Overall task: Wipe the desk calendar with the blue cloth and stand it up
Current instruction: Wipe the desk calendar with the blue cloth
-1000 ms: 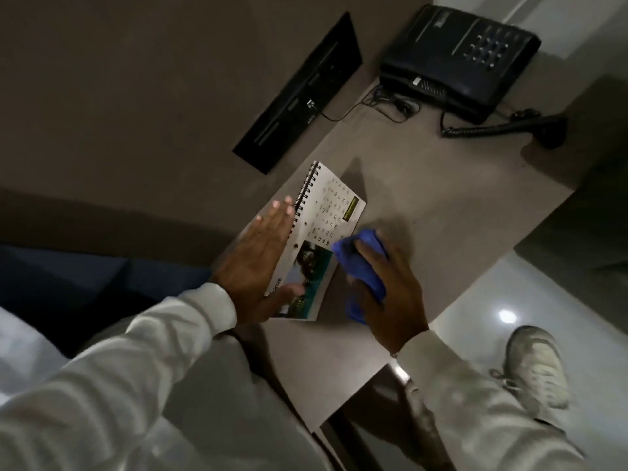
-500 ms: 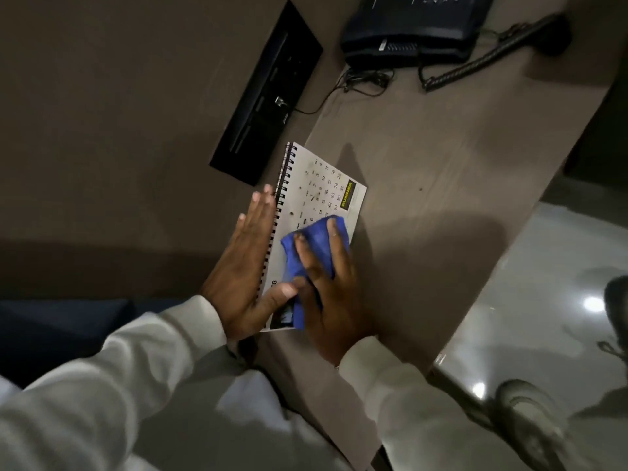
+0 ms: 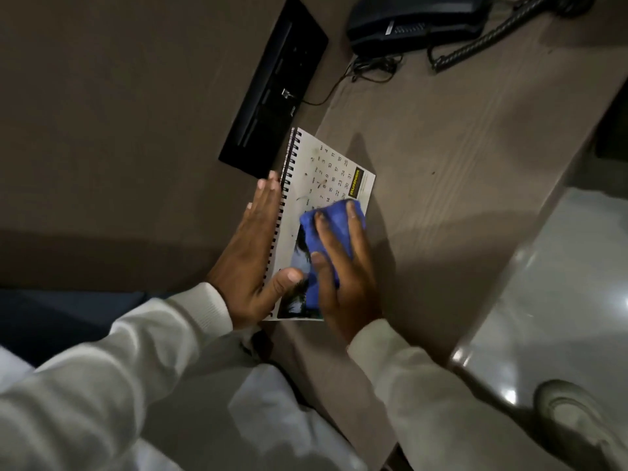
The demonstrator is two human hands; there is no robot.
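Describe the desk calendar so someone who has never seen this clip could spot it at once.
Start at the long brown desk, with a black telephone at its far end. Nearer, by the wall-side edge, the desk calendar lies flat between the left hand and the right hand, which presses a blue cloth on it. It is the only white, spiral-bound item, showing date numbers.

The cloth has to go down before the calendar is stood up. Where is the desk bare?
Bare desk lies right of the calendar, between it, the phone cord and the desk's floor-side edge. It is crowded on the calendar, where the left hand pins it and the right hand presses the cloth, and by the phone.
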